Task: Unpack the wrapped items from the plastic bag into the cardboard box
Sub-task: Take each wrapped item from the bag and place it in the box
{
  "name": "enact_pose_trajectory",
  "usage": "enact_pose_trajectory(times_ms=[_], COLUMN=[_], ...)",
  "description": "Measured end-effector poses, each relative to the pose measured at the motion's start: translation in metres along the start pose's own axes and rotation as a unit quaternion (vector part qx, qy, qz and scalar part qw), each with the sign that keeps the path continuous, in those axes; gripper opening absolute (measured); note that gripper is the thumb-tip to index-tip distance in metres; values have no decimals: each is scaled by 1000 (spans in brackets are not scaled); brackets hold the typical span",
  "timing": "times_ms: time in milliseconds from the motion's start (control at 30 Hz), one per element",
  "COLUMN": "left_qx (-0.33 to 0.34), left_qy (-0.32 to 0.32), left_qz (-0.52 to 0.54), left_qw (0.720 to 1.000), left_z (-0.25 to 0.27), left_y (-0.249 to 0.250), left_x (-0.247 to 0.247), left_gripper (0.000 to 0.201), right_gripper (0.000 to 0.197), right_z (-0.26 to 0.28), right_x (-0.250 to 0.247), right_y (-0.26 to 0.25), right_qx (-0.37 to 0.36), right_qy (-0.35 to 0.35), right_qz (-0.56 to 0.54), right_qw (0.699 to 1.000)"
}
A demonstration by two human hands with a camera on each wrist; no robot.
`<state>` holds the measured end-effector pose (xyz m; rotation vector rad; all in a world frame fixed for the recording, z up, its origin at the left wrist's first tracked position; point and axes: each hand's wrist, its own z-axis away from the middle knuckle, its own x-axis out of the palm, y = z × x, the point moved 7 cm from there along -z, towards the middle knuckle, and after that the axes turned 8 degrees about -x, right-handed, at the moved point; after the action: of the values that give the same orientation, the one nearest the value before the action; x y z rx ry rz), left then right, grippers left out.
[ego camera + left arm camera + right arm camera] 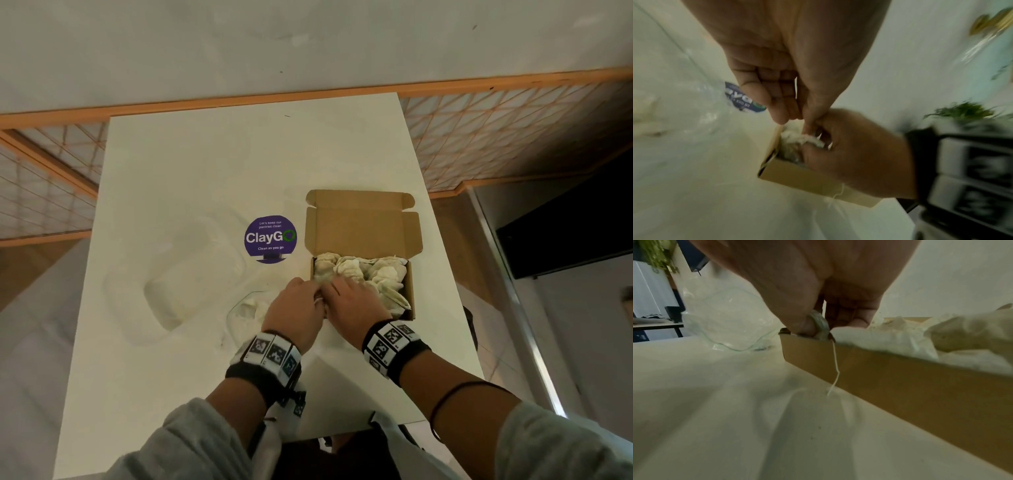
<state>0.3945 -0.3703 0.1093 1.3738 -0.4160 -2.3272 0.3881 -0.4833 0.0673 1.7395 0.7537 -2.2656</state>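
Both hands meet at the near left corner of the box, which sits toward the right edge of the table with its lid folded back. The left hand and the right hand together pinch one wrapped item right over that corner; in the right wrist view the thumb and fingers nip a fold of its wrap. The box already holds a crowded layer of wrapped items, heaped to the rim. The bag lies limp just left of the hands, near the table's front edge, with pale contents still showing inside.

These bundles look light, soft and crumpled, so they should squash to fit but may spring back or spill over the low wall. A thin string dangles outside the box wall and could snag. Gripping the bulk of a bundle, rather than a loose fold or the string, seems safest. The bag is thin and slippery; its mouth likely needs holding open.
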Motion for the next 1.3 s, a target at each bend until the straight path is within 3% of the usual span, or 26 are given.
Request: enact_pose_trajectory(times_ms=[267, 367, 500, 700, 833, 967, 1133, 1300], left_qx=[-27, -68, -106, -117, -108, -103, -85, -74], left_qy=[196, 228, 201, 153, 126, 110, 72, 40], left_qz=[71, 53, 66, 128, 144, 164, 155, 138], left_qw=[978, 970, 972, 973, 976, 975, 982, 987], left_z=[67, 76, 77, 80, 77, 76, 79, 83], left_y=[-68, -94, -118, -127, -134, -140, -141, -136], left_x=[-75, -79, -66, -52, -47, -48, -42, -42], left_gripper=[20, 23, 22, 19, 18, 24, 37, 45], right_gripper=[40, 40, 42, 51, 47, 34, 30, 37], right_z=[8, 5, 1, 2, 6, 6, -17, -33], right_x=[4, 8, 12, 5, -25, -53, -16, 27], right_y=[18, 21, 17, 15, 1, -47, -123, -149], right_qx=[47, 61, 66, 93, 99, 33, -98, -89], right_qy=[-50, -64, -96, -89, -24, 42, -65, -134], right_qz=[-131, -134, -71, -85, -94, -106, -117, -68], right_qw=[989, 987, 991, 988, 990, 993, 986, 985])
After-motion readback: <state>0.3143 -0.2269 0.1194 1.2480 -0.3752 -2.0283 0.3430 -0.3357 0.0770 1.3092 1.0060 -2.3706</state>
